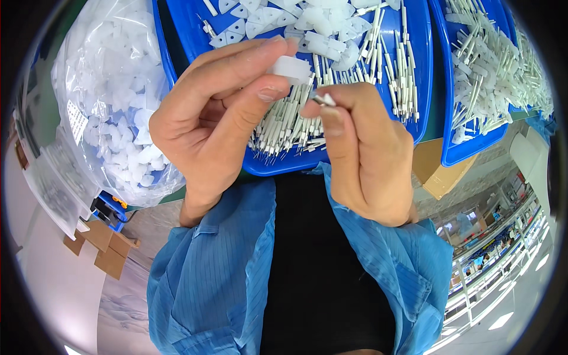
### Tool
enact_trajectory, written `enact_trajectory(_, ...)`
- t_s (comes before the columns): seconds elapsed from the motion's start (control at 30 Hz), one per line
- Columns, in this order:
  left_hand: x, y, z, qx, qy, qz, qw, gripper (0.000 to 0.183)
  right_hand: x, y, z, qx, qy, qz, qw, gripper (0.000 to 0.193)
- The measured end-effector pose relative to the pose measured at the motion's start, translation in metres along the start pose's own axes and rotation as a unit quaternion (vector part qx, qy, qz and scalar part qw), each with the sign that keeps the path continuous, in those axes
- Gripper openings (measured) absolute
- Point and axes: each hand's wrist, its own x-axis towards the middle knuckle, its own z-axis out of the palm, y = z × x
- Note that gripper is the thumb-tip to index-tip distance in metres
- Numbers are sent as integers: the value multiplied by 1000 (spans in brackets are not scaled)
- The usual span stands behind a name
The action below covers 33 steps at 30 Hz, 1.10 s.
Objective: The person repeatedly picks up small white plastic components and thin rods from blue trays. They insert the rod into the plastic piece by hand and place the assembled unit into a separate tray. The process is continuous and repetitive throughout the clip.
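My left hand (204, 115) is raised over the blue tray (423, 77), thumb and forefinger closed on a small translucent white plastic piece (291, 69). Close beside it on the right, my right hand (373, 151) pinches a thin pin (323, 100) with a white part and a metallic end; most of its length is hidden by the fingers. The two held parts are a small gap apart. Below and behind the hands, many white rods with thin metal tips (283, 127) lie in the tray. Loose white plastic pieces (319, 21), some with small holes, fill its far part.
On the left, a clear plastic bag (97, 71) bulges with white plastic pieces. A second blue tray (448, 112) on the right holds white rods and plastic parts. Beneath it shows a cardboard box (441, 171). More cardboard (111, 260) sits at the lower left.
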Motion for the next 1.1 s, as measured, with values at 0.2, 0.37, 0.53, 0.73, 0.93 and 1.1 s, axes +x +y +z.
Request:
enact_trajectory(0.2,-1,-2,-3,-1,9,37,999,24,4,5,7,-105,72,-138,982,8)
enact_trajectory(0.37,-2,3,-2,-34,9,4,999,24,5,3,11,-118,94,-148,978,10)
enact_trajectory(0.53,-2,6,1,-2,-22,17,1000,20,2,0,6,-74,50,-97,991,8)
enact_trajectory(0.73,0,5,0,-30,-42,46,998,26,10,-3,-7,181,-82,16,980,19)
enact_trajectory(0.93,8,-1,-6,23,-114,156,981,23,7,-3,-1,160,-49,-11,986,17)
enact_trajectory(1.1,-1,-1,-7,34,-123,160,979,21,0,-3,10,-61,33,-171,983,13)
